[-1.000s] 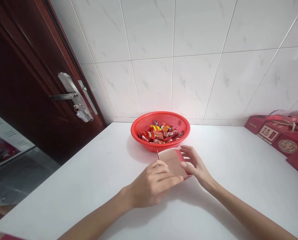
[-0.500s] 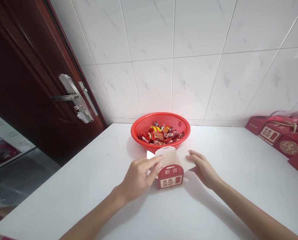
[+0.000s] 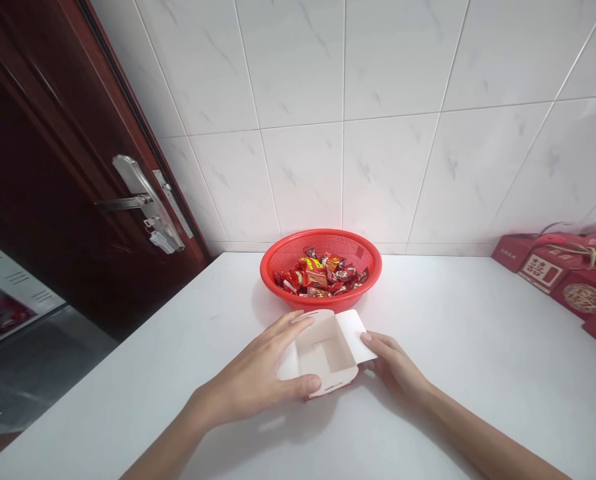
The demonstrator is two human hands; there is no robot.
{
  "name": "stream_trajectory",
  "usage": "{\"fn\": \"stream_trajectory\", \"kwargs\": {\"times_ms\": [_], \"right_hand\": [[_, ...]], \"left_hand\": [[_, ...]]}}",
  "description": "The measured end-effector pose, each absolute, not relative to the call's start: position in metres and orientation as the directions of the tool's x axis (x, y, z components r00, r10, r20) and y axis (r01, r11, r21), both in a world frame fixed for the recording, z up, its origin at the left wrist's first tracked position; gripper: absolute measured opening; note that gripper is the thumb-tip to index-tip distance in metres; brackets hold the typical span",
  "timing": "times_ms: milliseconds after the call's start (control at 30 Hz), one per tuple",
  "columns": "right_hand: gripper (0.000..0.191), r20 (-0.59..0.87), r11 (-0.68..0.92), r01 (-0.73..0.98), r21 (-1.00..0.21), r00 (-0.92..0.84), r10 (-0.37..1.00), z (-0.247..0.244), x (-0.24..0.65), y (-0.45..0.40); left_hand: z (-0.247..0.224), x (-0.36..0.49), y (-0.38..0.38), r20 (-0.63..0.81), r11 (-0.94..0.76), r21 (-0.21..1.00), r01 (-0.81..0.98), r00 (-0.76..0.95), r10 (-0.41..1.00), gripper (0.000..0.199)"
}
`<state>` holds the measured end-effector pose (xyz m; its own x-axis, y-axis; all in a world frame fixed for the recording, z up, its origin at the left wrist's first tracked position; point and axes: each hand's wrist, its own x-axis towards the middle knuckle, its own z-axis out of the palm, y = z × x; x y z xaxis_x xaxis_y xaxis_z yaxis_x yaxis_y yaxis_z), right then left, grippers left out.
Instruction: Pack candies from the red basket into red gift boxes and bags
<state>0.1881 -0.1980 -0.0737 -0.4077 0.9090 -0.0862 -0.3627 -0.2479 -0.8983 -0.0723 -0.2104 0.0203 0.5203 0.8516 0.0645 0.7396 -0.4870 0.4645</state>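
Observation:
A small paper gift box (image 3: pixel 323 355) with its top open shows a white inside with nothing in it, tilted toward me in front of the basket. My left hand (image 3: pixel 265 363) spans the box's left side, fingers on the far edge and thumb on the near edge. With thumb and fingers, my right hand (image 3: pixel 391 360) pinches the white flap on the box's right side. Just behind stands a red plastic basket (image 3: pixel 273 277), holding several wrapped candies (image 3: pixel 323 275) in red and yellow.
Several red gift boxes (image 3: pixel 581 287) with printed characters stand at the right on the white table (image 3: pixel 168 407). A white tiled wall (image 3: pixel 388 173) rises behind the table. At the left is a dark red door (image 3: pixel 68 113) with a metal handle (image 3: pixel 123 203) and keys.
The box has tipped, so its inside faces me and its printed red front has dropped out of sight. My left hand has spread wider around it; my right hand has moved slightly nearer me.

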Motion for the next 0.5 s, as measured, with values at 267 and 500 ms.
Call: {"fn": "stream_trajectory", "kwargs": {"times_ms": [267,500], "right_hand": [[0.056,-0.055,-0.211,-0.405,-0.889,-0.363,0.930,-0.083,0.188,-0.196],[0.062,-0.028,-0.105,-0.348,-0.932,-0.221,0.975,-0.086,0.188,-0.194]], "left_hand": [[0.028,-0.066,-0.206,0.202,-0.494,0.550,0.674,0.467,0.861,0.049],[0.043,-0.061,-0.182,0.534,-0.673,0.502,0.543,0.417,0.735,0.020]]}}
